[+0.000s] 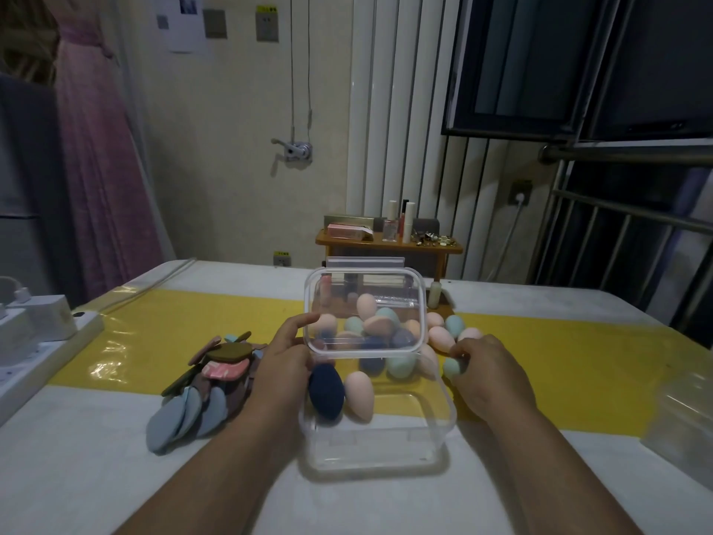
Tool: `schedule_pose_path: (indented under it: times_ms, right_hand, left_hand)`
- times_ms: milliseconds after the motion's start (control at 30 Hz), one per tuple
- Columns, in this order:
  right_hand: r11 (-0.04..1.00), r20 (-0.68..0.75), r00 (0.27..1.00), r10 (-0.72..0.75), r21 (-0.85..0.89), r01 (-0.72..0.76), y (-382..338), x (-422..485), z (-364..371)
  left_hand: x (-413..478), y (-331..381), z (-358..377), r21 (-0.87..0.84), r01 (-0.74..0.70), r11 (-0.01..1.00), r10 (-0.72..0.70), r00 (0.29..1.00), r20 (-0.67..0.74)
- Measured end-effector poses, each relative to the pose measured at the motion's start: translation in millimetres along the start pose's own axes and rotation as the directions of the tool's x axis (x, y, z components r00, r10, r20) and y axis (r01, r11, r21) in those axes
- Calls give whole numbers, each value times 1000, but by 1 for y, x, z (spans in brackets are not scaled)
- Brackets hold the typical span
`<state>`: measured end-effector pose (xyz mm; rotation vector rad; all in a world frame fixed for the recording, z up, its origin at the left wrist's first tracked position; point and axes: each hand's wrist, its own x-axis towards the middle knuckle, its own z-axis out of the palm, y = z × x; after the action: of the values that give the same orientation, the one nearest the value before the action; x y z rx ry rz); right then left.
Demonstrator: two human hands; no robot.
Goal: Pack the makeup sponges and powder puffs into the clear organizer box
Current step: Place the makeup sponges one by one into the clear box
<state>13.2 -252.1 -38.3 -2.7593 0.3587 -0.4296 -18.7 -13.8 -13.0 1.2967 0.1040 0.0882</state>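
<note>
Head view: the left hand (287,355) gripped the left edge of the clear lid (364,303), which stood tilted above the open clear box (378,447) on the table (96,476). A navy sponge (326,391) and a pink sponge (359,395) lay inside the box. The right hand (490,376) pinched a teal sponge (450,367) just beside the box's right wall. Flat puffs (200,399) lay piled to the box's left.

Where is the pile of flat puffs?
In the head view, the pile of puffs lies on the table, left of the left hand and the clear box.
</note>
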Motion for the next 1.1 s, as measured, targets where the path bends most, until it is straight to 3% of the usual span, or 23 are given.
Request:
schedule_pose_path:
  times_ms: [100,267,500,567,800,1100]
  right_hand:
    - [997,-98,995,-28,76,35,-5,-2,-12]
    - [905,-282,957,-67,387,177,-21,-16,-34]
    - [813,-120,982,-144,551,187,-38,-30,-32]
    - [823,-53,984,-169,542,171,-41,-33,-32]
    - [946,112,971,-211,275,174,-51,-38,-29]
    - [963,210,944,-255,136,230,-55,-36,-25]
  left_hand:
    - [-1,1,0,10,2,1000,-2,1000,2]
    - [-1,2,1,10,-1,1000,1,1000,6]
    - [-1,3,-1,42,2,999,-3,1000,5]
    - [-1,2,-1,27,4,1000,-5,1000,9]
    - [0,2,-1,13,5,1000,-5,1000,19]
    - [1,0,-2,-14,-2,1000,2,1000,19]
